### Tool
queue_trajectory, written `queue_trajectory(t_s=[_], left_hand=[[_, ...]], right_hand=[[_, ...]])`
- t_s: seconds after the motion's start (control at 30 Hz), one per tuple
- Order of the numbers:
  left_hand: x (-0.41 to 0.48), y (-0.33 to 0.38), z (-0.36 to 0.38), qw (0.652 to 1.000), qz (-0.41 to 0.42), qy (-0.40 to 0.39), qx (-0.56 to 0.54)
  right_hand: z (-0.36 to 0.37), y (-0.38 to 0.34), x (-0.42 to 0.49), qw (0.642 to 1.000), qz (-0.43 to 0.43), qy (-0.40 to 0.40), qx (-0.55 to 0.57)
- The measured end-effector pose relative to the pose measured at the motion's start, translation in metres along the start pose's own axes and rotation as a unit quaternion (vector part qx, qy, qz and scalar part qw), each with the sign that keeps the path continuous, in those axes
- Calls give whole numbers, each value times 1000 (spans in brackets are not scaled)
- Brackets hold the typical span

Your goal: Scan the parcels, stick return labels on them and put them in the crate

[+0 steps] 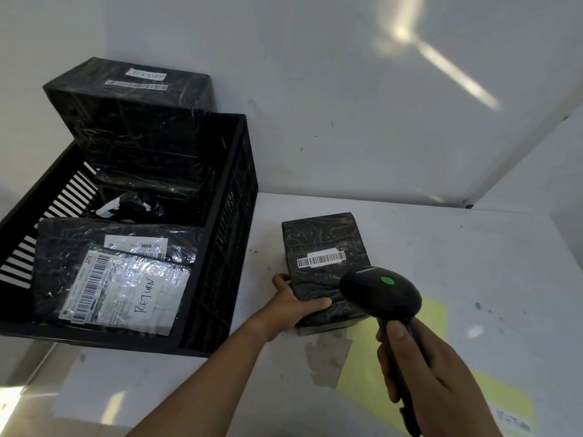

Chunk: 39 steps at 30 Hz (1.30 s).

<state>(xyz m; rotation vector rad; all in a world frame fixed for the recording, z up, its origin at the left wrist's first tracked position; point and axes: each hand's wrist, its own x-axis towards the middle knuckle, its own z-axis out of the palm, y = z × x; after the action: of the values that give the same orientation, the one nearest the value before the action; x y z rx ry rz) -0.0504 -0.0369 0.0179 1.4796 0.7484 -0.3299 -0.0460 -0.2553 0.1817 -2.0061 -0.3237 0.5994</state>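
Parcel point(321, 244): on table point(473, 263), 12 o'clock of both hands, long axis 12 to 6, barcode point(321, 258) up
Left hand point(296, 305): nearer, gripped its near corner
Right hand point(435, 373): held scanner point(381, 294), aimed toward 11 o'clock at barcode
Crate point(233, 216): 9 o'clock of parcel

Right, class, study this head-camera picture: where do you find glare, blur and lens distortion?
Head view: glare whitens the clear label pouch on the front parcel in the crate; a bright streak smears across the wall; the wide lens seems to splay the crate's walls; writing on the yellow sheet at lower right is blurred; the barcode on the table parcel is sharp.
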Motion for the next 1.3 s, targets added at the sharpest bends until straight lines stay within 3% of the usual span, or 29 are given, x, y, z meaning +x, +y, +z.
queue_trajectory(t_s=[0.27, 0.4, 0.57, 0.73, 1.03, 1.2, 1.3], left_hand=[[-2, 0, 0, 1000, 0, -6, 1], [-3, 0, -1, 1000, 20, 4, -11], [-7, -3, 4, 995, 74, 65, 10], [-13, -9, 26, 980, 147, 129, 43], [-19, -9, 40, 961, 188, 183, 86], [-27, -11, 57, 940, 218, 233, 124], [-38, -11, 72, 876, 267, 337, 219]], right_hand=[[1, 2, 1, 999, 7, 1, 47], [-5, 25, 22, 997, 8, 44, 70], [-41, 98, 87, 998, 34, 54, -28], [-56, 175, 148, 993, 100, -3, -68], [-32, 249, 192, 992, 18, -38, -120], [-24, 264, 203, 982, 4, -31, -187], [-44, 263, 200, 984, 13, -46, -174]])
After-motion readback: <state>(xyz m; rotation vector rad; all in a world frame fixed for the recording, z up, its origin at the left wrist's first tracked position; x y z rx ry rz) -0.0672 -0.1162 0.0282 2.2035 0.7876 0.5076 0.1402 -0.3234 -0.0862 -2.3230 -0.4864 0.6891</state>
